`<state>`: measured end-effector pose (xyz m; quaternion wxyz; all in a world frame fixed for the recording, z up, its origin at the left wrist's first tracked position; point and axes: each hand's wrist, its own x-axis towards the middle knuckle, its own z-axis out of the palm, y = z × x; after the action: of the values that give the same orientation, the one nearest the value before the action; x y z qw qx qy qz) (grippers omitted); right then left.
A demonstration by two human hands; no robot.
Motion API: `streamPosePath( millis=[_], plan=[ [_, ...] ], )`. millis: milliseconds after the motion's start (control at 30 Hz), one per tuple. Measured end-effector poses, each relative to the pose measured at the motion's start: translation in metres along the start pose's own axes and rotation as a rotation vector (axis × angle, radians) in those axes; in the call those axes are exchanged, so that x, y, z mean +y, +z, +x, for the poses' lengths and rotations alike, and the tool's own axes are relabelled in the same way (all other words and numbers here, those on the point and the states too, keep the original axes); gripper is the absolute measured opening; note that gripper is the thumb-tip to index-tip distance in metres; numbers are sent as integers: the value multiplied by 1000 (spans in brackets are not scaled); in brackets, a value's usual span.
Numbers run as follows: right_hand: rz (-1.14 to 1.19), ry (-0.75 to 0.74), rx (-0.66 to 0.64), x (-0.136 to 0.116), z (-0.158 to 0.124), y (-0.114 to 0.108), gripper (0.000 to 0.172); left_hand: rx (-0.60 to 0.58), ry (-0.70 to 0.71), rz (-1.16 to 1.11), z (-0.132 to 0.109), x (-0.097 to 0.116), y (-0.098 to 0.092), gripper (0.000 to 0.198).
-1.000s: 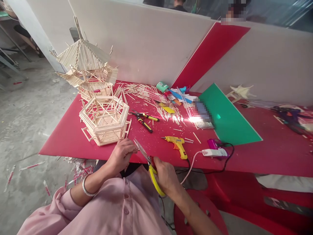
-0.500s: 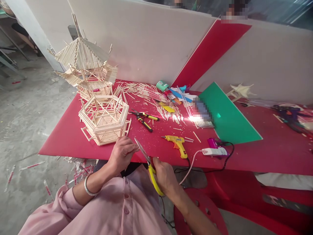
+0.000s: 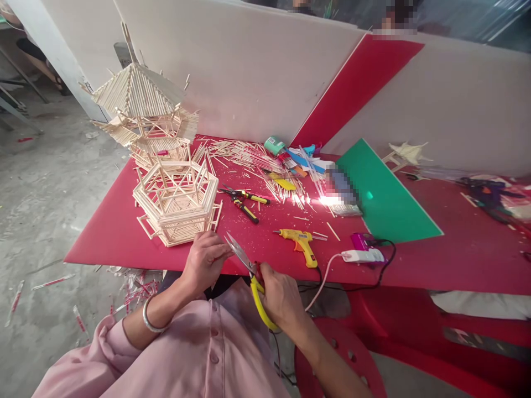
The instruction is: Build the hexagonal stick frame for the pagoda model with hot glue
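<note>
My right hand (image 3: 280,296) is closed on the yellow handles of a pair of scissors (image 3: 260,304). The blades are slightly apart and point up and left toward my left hand (image 3: 205,262). My left hand is pinched near the blade tips, at the table's front edge; what it holds is too small to make out. Just beyond it stands a hexagonal stick frame (image 3: 178,199), and behind that a taller stick pagoda (image 3: 139,94) with a pointed roof.
On the red table (image 3: 103,232) lie black-and-yellow pliers (image 3: 244,202), a yellow glue gun (image 3: 302,243), loose sticks (image 3: 244,155), a white plug strip (image 3: 363,256) and a green board (image 3: 385,193). A red stool (image 3: 340,359) stands at the lower right.
The scissor blades have opened a little more near my left hand. My left hand keeps nearly the same place and pinch.
</note>
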<state>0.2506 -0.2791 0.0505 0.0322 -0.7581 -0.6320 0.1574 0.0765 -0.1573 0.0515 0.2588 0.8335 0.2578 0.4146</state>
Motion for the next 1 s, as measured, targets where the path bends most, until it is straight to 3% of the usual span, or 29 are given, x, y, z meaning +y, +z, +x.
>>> streamPosePath(
  millis=[233, 467, 700, 800, 900, 1000],
  plan=[
    [1, -53, 109, 1, 0, -4, 17, -93, -2, 13, 1, -2, -6, 31],
    [95, -81, 52, 3, -1, -1, 17, -160, -27, 13, 2, -3, -9, 33],
    [-46, -14, 82, 3, 2, 6, 20, -145, -41, -28, 0, -3, -5, 26],
    [-106, 102, 121, 5, 11, 3, 24, -148, -83, -106, 0, 1, -6, 19],
    [-180, 194, 176, 8, 22, 1, 28, -193, -146, -250, 6, 11, -19, 20],
    [-191, 136, 230, 14, 30, 7, 28, -267, -161, -405, 24, 24, -51, 23]
  ],
)
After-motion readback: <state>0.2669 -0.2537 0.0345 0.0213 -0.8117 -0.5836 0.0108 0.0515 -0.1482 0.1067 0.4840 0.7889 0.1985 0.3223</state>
